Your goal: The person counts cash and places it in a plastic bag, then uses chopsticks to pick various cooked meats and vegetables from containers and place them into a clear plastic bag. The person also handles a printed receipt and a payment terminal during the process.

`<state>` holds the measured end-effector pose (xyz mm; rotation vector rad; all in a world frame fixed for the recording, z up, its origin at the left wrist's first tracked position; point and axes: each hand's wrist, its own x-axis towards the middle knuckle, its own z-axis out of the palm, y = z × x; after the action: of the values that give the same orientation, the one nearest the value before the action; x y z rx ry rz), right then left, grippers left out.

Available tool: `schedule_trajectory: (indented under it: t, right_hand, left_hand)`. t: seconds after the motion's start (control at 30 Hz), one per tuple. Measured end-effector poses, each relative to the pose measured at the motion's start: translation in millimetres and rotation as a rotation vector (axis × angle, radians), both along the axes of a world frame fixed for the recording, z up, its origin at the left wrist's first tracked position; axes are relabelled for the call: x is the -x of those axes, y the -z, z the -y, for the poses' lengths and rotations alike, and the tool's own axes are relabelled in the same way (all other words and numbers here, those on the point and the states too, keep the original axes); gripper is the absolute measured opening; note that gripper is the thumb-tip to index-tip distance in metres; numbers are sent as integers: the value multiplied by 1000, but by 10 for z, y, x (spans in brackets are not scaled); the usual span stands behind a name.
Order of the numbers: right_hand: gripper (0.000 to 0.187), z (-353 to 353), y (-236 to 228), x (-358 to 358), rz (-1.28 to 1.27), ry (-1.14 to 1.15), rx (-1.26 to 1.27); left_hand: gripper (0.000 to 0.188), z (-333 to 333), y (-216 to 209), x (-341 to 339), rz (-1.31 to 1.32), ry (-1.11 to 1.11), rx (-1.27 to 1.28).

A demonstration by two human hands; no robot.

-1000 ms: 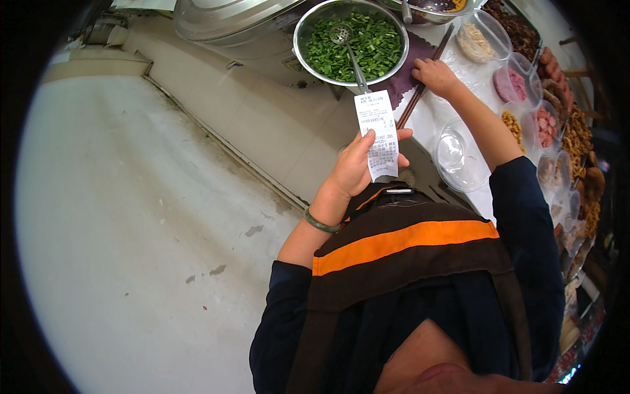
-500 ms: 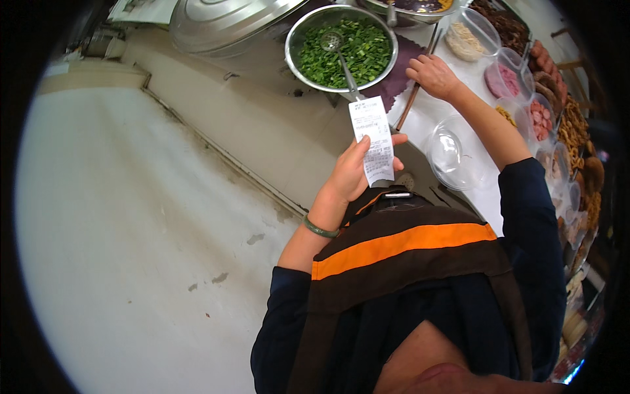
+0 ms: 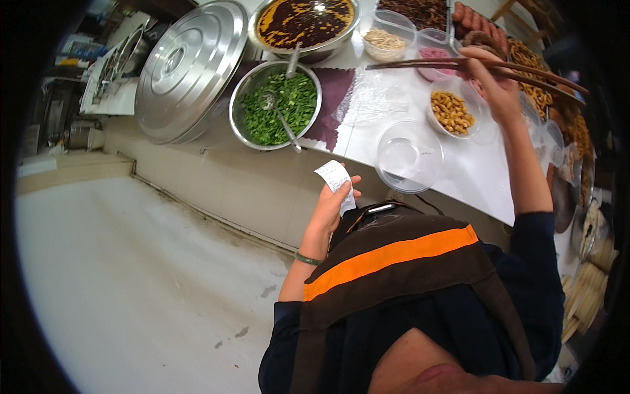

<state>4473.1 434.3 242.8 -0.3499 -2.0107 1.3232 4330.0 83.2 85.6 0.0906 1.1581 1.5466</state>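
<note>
A slip of printed white paper (image 3: 333,173), a receipt by its look, is pinched in my left hand (image 3: 323,209) in front of my apron. Its upper part curls away from the thumb. My right hand (image 3: 497,94) grips a pair of long brown chopsticks (image 3: 420,64) over the table, their tips pointing left. Below that hand stands a clear tub of yellow-brown nuts (image 3: 453,111), perhaps peanuts. Nearer the table's front edge is an empty, round clear plastic container (image 3: 408,156). A tub of pink pieces (image 3: 433,58) is partly hidden behind the chopsticks.
Left of a purple cloth (image 3: 333,105) is a metal bowl of chopped greens (image 3: 289,98) with a slotted spoon (image 3: 268,100). Behind sits a basin of dark red oily sauce (image 3: 305,23). A large metal lid (image 3: 190,72) leans left. Sausages (image 3: 476,21) and fried food line the far right.
My right hand has lifted the chopsticks from the table and moved right, over the tubs. My left hand still holds the paper, now lower in front of the apron. The view has shifted.
</note>
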Motion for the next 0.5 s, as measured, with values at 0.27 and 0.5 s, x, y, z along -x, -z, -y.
schedule_trajectory:
  t: [0.27, 0.5]
  right_hand:
    - [24, -25, -202, -1639, -79, 234, 434]
    - [16, 14, -2, -2299, 229, 345, 323]
  left_hand:
    - [54, -571, 297, -207, -119, 211, 144]
    - [68, -784, 430, -376, -118, 162, 162]
